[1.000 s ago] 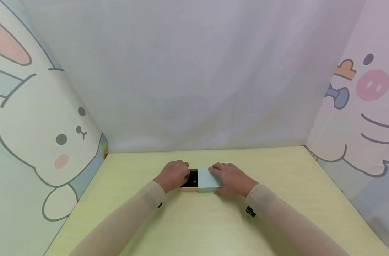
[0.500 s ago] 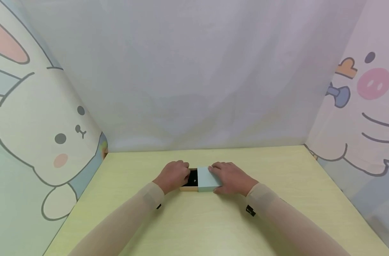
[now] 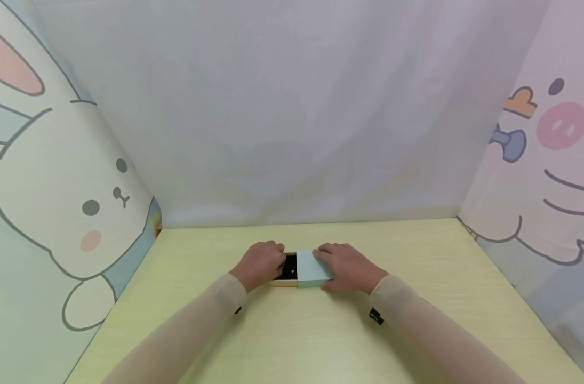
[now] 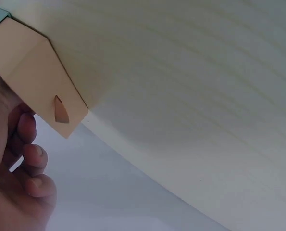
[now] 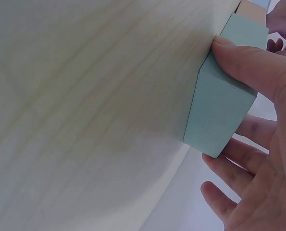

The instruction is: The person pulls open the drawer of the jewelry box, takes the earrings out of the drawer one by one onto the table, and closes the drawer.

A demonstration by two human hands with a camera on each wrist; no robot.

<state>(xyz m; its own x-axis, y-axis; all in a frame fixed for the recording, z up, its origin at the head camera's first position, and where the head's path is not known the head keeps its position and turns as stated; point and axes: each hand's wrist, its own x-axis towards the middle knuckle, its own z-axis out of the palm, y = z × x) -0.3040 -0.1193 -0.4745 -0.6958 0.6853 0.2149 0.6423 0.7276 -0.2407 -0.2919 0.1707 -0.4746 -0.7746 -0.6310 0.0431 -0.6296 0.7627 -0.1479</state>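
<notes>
A drawer-style gift box lies on the table, its pale blue-green sleeve to the right and its peach tray slid partway out to the left. The tray has a black lining with a tiny star-shaped shiny piece on it. My right hand grips the sleeve, thumb along the near side and fingers over the far side. My left hand is over the tray's left part, fingers curled at its inside. The left wrist view shows a small pointed cutout in the tray; what the hidden left fingertips hold I cannot tell.
The pale wooden table extends around the box. Behind stands a white cloth backdrop, with a rabbit-print panel at left and another cartoon panel at right. Black wrist-camera parts show below the sleeves.
</notes>
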